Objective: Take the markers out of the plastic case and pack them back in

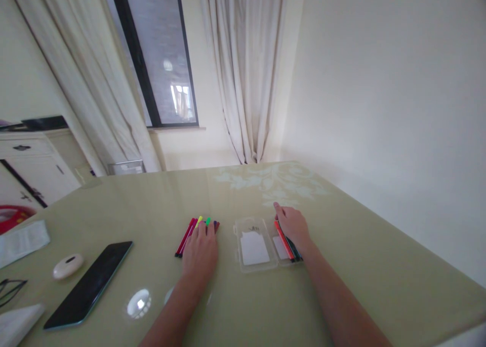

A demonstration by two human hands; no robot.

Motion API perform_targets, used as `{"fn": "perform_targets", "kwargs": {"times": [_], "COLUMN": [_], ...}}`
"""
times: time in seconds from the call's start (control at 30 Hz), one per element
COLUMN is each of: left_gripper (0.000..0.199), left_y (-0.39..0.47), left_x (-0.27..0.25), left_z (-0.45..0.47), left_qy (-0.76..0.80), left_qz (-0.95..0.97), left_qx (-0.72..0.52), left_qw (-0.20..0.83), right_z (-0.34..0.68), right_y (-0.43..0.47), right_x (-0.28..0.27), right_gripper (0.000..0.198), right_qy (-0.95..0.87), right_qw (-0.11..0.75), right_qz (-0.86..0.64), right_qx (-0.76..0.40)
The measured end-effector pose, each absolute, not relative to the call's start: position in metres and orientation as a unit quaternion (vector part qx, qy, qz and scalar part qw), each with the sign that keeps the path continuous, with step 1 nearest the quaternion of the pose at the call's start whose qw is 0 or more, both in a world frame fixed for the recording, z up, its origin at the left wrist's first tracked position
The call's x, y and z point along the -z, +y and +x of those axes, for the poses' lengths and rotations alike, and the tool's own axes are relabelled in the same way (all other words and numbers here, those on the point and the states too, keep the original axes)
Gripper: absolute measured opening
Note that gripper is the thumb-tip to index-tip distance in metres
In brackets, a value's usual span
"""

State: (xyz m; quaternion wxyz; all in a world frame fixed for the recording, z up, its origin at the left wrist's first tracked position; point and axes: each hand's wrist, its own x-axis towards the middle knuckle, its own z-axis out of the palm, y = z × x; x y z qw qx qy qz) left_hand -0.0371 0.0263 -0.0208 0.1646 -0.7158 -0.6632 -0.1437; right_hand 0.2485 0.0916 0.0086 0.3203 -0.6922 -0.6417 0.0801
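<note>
Several markers with dark red, purple, yellow and green ends (186, 238) lie side by side on the table. Over them rests my left hand (201, 248), fingers stretched out and touching them, so part of the bunch is hidden. To the right, a clear plastic case (256, 268) lies opened flat, with a white card (254, 248) showing in its left half. Orange and dark markers (284, 243) sit slanted in the right half. My right hand (294, 225) is closed around their upper part, thumb pointing away; its other fingers are mostly hidden.
On the left of the green-topped table (152, 200) are a dark-screened phone (91, 284), a white oval case (68, 266), glasses (11, 289) and a white packet (23, 242). A clear round dome (138, 303) is near my left forearm. A wall (398, 134) borders the right side.
</note>
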Motion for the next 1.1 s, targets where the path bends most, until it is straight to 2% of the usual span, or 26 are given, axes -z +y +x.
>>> {"fn": "perform_targets", "kwargs": {"times": [0.23, 0.33, 0.43, 0.53, 0.7, 0.83, 1.0, 1.1], "left_gripper": [0.03, 0.028, 0.037, 0.047, 0.037, 0.037, 0.037, 0.038], "left_y": [0.025, 0.018, 0.004, -0.005, -0.004, -0.002, -0.004, -0.003], "left_x": [0.013, 0.008, 0.004, 0.004, 0.006, 0.006, 0.004, 0.004], "left_z": [-0.036, -0.025, -0.008, 0.005, 0.007, 0.004, 0.004, 0.004], "left_qy": [-0.656, -0.576, -0.451, -0.388, -0.405, -0.408, -0.412, -0.417], "left_qz": [-0.722, -0.783, -0.86, -0.894, -0.89, -0.887, -0.884, -0.881], "left_qx": [0.182, 0.227, 0.237, 0.213, 0.195, 0.194, 0.191, 0.195], "left_qw": [0.124, 0.062, -0.02, -0.068, -0.083, -0.089, -0.112, -0.111], "right_z": [0.238, 0.238, 0.239, 0.24, 0.24, 0.24, 0.244, 0.25], "right_y": [0.091, 0.093, 0.094, 0.097, 0.1, 0.1, 0.095, 0.092], "right_x": [-0.003, -0.001, 0.003, 0.007, 0.008, 0.001, -0.013, -0.022], "right_gripper": [0.054, 0.054, 0.052, 0.05, 0.045, 0.048, 0.054, 0.059], "right_qy": [-0.687, -0.688, -0.693, -0.702, -0.702, -0.718, -0.754, -0.734], "right_qw": [0.23, 0.225, 0.231, 0.244, 0.304, 0.372, 0.35, 0.392], "right_qz": [-0.689, -0.69, -0.683, -0.669, -0.643, -0.574, -0.521, -0.513], "right_qx": [-0.003, -0.001, 0.003, 0.005, -0.034, -0.131, -0.195, -0.211]}}
